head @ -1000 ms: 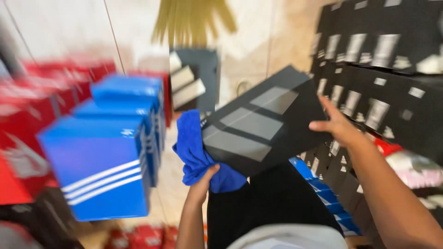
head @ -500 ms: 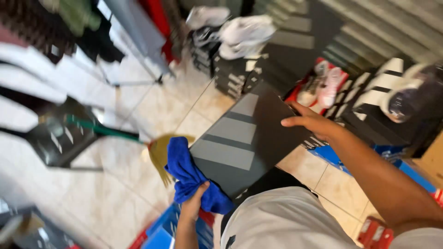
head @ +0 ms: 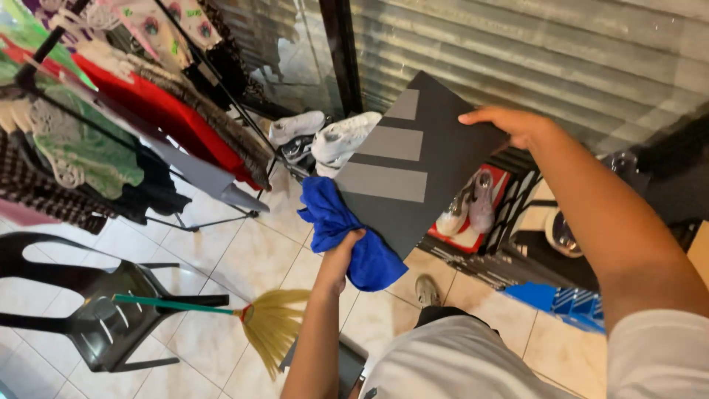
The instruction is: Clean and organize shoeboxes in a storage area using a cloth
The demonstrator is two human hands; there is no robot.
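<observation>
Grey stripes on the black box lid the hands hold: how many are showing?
3, on the black box lid: a short one near its top corner, a longer one mid-lid, the longest just above the blue cloth. None looks hidden.

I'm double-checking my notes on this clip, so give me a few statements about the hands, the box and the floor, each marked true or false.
1. The left hand grips a blue cloth. True.
2. The right hand holds a red box. False: it holds a dark grey box with three lighter stripes.
3. A broom lies on the tiled floor. True.
4. The cloth is apart from the box. False: it is pressed to the box's lower edge.
5. The plastic chair is white. False: it is black.
</observation>
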